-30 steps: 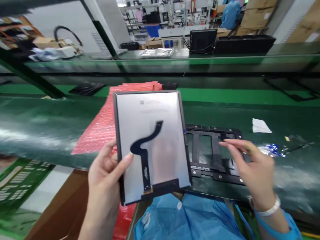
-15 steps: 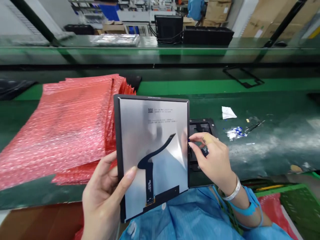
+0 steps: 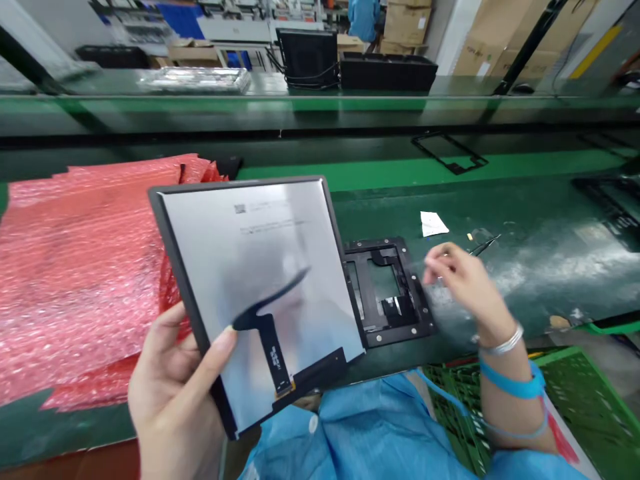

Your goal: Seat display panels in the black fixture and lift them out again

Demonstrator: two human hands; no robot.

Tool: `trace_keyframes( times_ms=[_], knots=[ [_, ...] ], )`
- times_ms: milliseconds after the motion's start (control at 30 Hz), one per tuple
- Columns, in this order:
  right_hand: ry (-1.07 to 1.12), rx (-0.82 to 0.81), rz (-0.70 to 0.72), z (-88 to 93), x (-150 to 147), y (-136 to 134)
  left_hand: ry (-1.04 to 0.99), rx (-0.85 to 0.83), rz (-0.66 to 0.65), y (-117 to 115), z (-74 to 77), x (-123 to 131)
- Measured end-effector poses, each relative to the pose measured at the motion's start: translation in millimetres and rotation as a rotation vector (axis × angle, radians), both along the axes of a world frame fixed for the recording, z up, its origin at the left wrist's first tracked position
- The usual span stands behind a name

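Note:
My left hand (image 3: pixel 185 380) grips an LCD screen panel (image 3: pixel 280 267) by its left edge, with the thumb on its silvery back. The panel is tilted, and a black flex cable (image 3: pixel 274 353) curves over that back. My right hand (image 3: pixel 460 280) is to the right of the panel, apart from it, with the fingers pinched together. Whatever it holds, if anything, is too blurred to make out. Between panel and right hand lies a black frame fixture (image 3: pixel 423 327) on the bench, its left side hidden behind the panel.
Red bubble-wrap bags (image 3: pixel 90 267) are piled at the left. A white paper scrap (image 3: pixel 433 224) and tweezers (image 3: pixel 485 245) lie at the right. Thin black frames (image 3: pixel 450 150) rest farther back. Beside my right arm stands a green crate (image 3: pixel 590 393).
My right hand has left the panel's right edge, where it pinched something small and blue, and moved right. The panel has tilted and shifted left, uncovering more of the fixture. The view has turned.

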State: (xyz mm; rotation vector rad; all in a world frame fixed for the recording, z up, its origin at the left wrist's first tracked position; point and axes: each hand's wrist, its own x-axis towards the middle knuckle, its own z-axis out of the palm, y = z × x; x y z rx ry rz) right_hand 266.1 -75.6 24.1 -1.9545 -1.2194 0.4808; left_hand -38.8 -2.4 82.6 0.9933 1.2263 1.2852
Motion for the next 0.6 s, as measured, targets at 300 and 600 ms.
trace_keyframes(
  times_ms=[300,600],
  knots=[
    [-0.431,0.030,-0.239,-6.2,60.3,-13.0,-0.248,-0.223,-0.248,11.7,-8.7,17.5],
    [-0.636,0.523,0.652,25.4,-92.3,-14.4,-0.360,-0.169,-0.397,13.3,-24.9,40.5]
  ],
)
